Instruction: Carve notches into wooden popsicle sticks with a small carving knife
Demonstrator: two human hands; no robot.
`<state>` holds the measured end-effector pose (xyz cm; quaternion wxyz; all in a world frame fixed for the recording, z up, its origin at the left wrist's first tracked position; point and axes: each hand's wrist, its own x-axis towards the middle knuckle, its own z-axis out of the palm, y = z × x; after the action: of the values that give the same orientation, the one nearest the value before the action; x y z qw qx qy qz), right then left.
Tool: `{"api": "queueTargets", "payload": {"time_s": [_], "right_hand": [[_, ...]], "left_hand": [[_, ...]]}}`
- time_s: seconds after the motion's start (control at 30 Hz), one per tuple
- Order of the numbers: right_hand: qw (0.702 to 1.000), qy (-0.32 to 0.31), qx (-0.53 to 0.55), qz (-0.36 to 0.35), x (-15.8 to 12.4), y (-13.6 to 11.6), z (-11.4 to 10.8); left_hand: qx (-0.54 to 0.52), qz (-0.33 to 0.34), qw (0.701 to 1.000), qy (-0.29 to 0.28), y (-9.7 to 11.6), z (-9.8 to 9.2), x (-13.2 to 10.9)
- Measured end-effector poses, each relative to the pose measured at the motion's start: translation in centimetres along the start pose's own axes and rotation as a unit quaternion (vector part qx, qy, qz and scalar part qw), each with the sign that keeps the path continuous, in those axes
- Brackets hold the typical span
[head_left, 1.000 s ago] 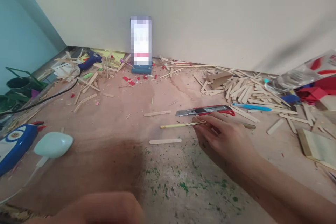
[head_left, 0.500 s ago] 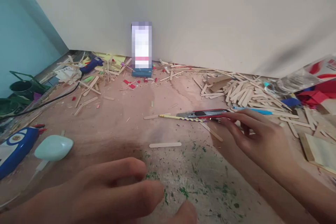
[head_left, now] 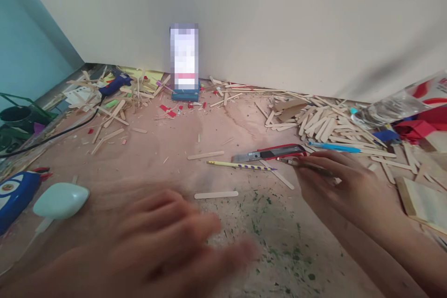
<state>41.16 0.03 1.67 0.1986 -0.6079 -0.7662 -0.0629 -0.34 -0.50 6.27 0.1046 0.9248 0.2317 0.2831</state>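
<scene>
My right hand point(head_left: 344, 179) pinches a slim pen-like tool with a metal tip point(head_left: 292, 162), pointing left just above the table. Directly beyond it lies a red-edged utility knife point(head_left: 272, 152), apart from the fingers. A yellow pencil with purple spots point(head_left: 237, 165) rests in front of the knife. One craft stick point(head_left: 216, 194) lies nearer to me, another craft stick point(head_left: 206, 155) lies left of the knife, and a third is partly under the pencil's point. Blurred by motion, my left hand point(head_left: 174, 237) hovers at the lower left, fingers apart, with nothing seen in it.
A phone point(head_left: 184, 56) stands against the wall in a blue holder. Craft sticks point(head_left: 321, 123) are heaped at the right beside a plastic bottle point(head_left: 401, 102) and a blue pen point(head_left: 333, 147). On the left are a glue gun point(head_left: 114, 84), its cord and a white charger point(head_left: 61, 200).
The slim tool is now lifted in my right hand, clear of the utility knife. My left hand has shifted and blurred. The whole view has moved slightly.
</scene>
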Motion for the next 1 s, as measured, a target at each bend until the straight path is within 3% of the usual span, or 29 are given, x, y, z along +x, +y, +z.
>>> {"api": "queueTargets", "payload": {"time_s": [0.23,0.37,0.53,0.67,0.8,0.93,1.0], "right_hand": [[0.999,-0.037,0.023,-0.012,1.3,0.0,0.0],[0.998,-0.043,0.038,-0.018,1.2,0.6,0.1],[0.996,-0.065,0.061,-0.002,0.3,0.7,-0.8],[0.991,-0.088,0.099,0.019,-0.7,-1.5,-2.3],[0.971,-0.162,0.175,0.028,-1.3,-5.0,-3.5],[0.949,-0.228,0.216,0.008,-1.3,-8.0,-3.3],[0.945,-0.226,0.234,-0.025,-1.0,-9.2,-2.6]], "left_hand": [[0.013,-0.083,0.99,-0.11,-3.1,4.7,-0.5],[0.008,-0.094,0.99,-0.107,-4.0,6.0,-0.9],[-0.02,-0.086,0.992,-0.091,-4.3,5.9,-0.9],[-0.067,-0.105,0.988,-0.089,-4.3,5.5,-0.7],[-0.068,-0.114,0.984,-0.118,-4.4,5.2,-0.6],[-0.044,-0.127,0.979,-0.152,-4.4,5.1,-0.5],[-0.036,-0.122,0.982,-0.138,-4.4,5.0,-0.5]]}}
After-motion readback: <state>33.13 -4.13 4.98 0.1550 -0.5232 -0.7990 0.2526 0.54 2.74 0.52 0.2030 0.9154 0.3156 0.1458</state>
